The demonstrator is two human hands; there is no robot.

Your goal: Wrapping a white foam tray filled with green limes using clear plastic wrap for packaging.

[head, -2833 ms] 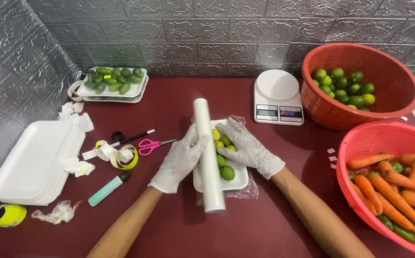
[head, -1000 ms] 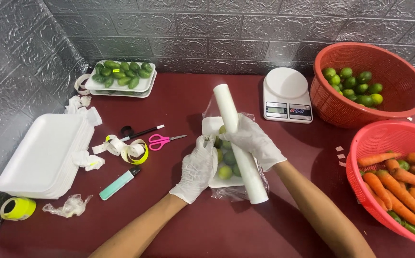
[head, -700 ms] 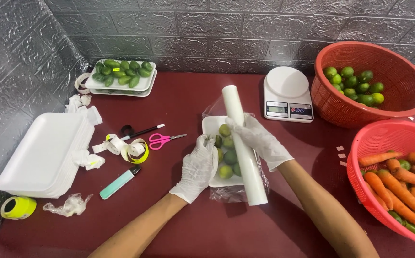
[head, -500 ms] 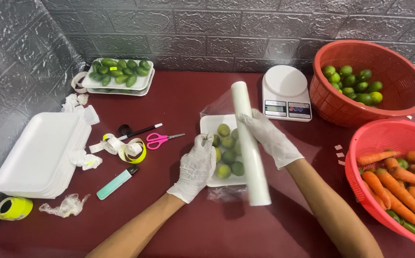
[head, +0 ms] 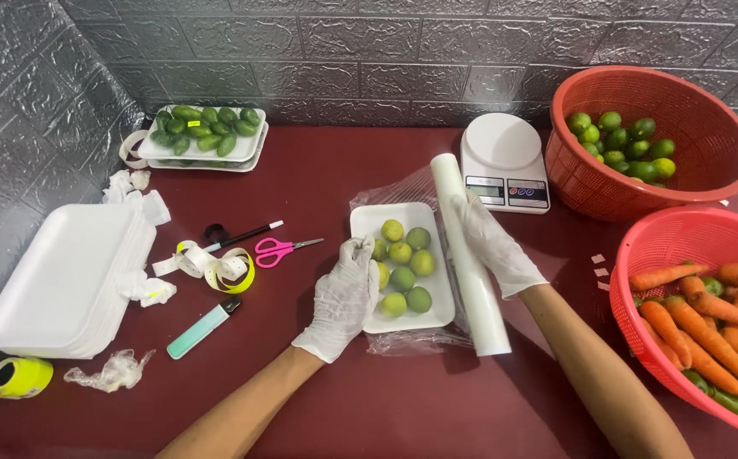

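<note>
Now, in the head view, a white foam tray of limes is seen near the middle of the dark red surface, lying on a sheet of clear film. The roll of cling film lies just beside the tray at its 3 o'clock edge, running from 12 to 5 o'clock. Compared with 2.8 seconds earlier, when the roll lay straight across the tray and covered most of the limes, it has been shifted to the right, so that the limes are now uncovered. Since half a second ago little has changed; the roll has been brought slightly lower and clear of the tray.

The gloved left hand is curled at the tray's 9 o'clock edge, its fingertips touching the rim and pinching the film there. The gloved right hand is laid over the roll with fingers bent around it, gripping it.

At 10 o'clock from the tray, pink scissors are seen, and further out a stack of white foam trays at 9 o'clock. A white kitchen scale stands at 1 o'clock, with a red basket of limes beyond it. A second red basket holding carrots sits at 3 o'clock.
</note>
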